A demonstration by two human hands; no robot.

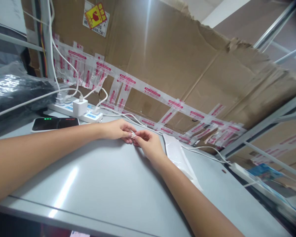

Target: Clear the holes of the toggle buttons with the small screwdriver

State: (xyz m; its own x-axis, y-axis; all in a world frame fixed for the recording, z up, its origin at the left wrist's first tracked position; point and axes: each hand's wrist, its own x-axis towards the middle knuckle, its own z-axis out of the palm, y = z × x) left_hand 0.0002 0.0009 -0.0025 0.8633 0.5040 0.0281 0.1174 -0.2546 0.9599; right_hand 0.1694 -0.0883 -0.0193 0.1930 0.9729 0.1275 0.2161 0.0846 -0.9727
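Note:
My left hand point(118, 129) and my right hand point(149, 142) meet at the far side of a grey table point(101, 184). Both pinch a small white object point(133, 135) between their fingertips; it looks like a cable plug, but it is too small to name for sure. A white cable point(128, 116) runs from behind the hands toward the power strip. My forearms stretch across the table from the left and from the lower right.
A white power strip point(71, 110) with a white charger point(80, 107) lies at the back left beside a dark device point(55, 123) with green lights. Brown cardboard point(162, 65) with strips of small red-printed bags point(148, 92) stands behind. Clear plastic bags point(180, 158) lie right of my hands.

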